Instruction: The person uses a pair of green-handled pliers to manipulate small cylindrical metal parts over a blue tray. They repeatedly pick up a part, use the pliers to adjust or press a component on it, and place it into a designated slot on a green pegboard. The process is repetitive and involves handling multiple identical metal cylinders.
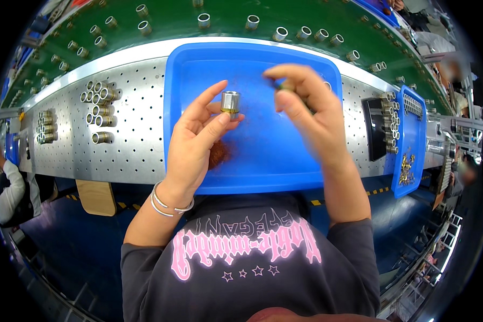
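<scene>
Over a large blue tray point(252, 180), my left hand point(196, 131) holds a shiny metal sleeve point(230, 101) upright between thumb and fingers. A yellowish band circles its lower part. My right hand point(311, 104) is raised to the right of the sleeve, apart from it, and smeared by motion. Its thumb and fingers are curled together around something small and dark that I cannot make out. Partly behind my left hand, a reddish-brown clump point(218, 154) lies in the tray, with fine brown specks around it. The rim of another metal ring point(327, 86) shows beyond my right hand.
Several metal sleeves point(103, 115) stand grouped on the perforated metal table point(137, 118) at left. More sleeves point(253, 22) sit along the green conveyor belt point(225, 27). At right are a black flat tray point(375, 129), grouped sleeves and a blue tray point(408, 185) holding brass-coloured pieces point(407, 169).
</scene>
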A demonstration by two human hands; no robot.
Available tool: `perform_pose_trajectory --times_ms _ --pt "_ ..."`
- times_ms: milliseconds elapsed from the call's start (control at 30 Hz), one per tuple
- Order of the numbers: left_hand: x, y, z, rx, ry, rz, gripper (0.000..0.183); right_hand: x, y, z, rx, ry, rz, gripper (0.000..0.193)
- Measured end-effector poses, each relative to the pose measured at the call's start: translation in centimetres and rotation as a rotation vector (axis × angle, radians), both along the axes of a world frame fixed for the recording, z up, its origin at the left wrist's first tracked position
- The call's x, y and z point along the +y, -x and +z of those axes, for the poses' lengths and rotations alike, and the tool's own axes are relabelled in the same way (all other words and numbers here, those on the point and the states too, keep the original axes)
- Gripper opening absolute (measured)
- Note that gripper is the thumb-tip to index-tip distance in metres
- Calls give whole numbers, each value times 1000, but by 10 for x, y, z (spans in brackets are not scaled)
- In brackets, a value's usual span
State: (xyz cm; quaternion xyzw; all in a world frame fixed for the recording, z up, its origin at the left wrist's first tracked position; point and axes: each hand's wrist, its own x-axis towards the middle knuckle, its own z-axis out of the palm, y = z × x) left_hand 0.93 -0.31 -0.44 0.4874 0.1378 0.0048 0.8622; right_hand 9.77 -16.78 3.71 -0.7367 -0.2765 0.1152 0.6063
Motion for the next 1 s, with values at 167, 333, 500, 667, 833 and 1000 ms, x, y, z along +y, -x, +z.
perform_pose_trajectory --times_ms 167,333,500,667,833,1000 --pt "0 0 -1 -5 24 29 43 -2 11 -23 -386 217 -36 20" --pt "-1 1 0 -26 17 19 44 -2 17 -23 -318 237 -19 17" --pt "-2 2 -1 -40 23 15 44 -2 17 -23 -337 225 -41 15" --pt "-3 4 0 -32 -26 -14 47 -4 18 -21 -330 230 -35 13" --pt "-3 4 1 -28 -33 -22 47 -4 19 -22 -331 228 -39 12" --pt "-4 4 3 -36 17 -5 43 -5 19 -23 -315 209 -29 14"
